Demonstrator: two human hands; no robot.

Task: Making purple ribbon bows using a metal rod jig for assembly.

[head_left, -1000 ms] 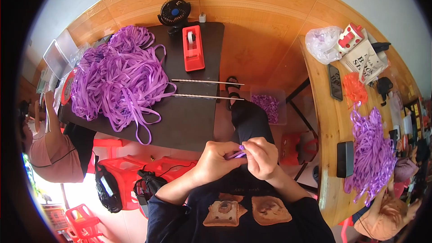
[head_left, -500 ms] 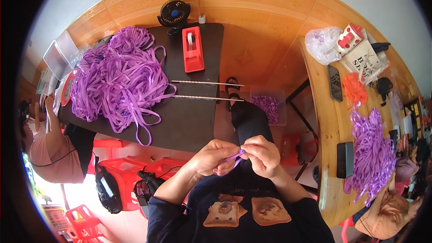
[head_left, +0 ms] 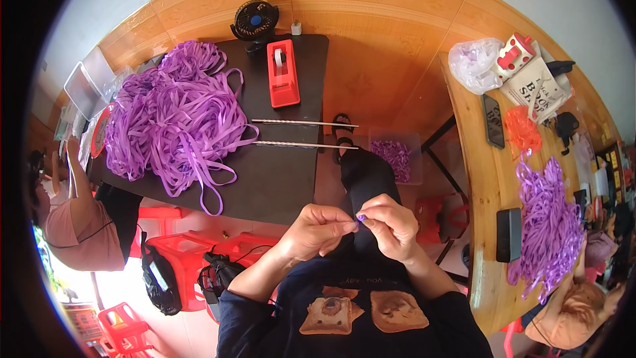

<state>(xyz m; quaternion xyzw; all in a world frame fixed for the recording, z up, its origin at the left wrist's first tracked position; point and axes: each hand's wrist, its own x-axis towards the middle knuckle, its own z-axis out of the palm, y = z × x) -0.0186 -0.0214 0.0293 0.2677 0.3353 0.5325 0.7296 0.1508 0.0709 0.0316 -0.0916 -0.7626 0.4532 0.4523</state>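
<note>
A small piece of purple ribbon (head_left: 361, 217), mostly covered by fingertips, is held in front of my chest. My left hand (head_left: 320, 229) pinches at it with thumb and forefinger, the other fingers curled. On its other side, my right hand (head_left: 389, 227) grips the piece between thumb and fingertips. Both hands are in the air, off the near right corner of the dark table (head_left: 278, 185). A large tangled heap of purple ribbon (head_left: 175, 116) covers that table's left part. Two thin metal sticks (head_left: 311, 146) with twisted shafts stick out past its right edge.
A red tape dispenser (head_left: 283, 86) and a black fan (head_left: 255, 20) stand on the dark table. Below, a clear bin (head_left: 394, 159) holds small purple pieces. The wooden table (head_left: 487, 225) at right bears more ribbon and a phone (head_left: 493, 121). Other people sit at both sides.
The ribbon length that hung below my left hand no longer shows. My fingertips have shifted slightly, and only a small purple bit is visible between them.
</note>
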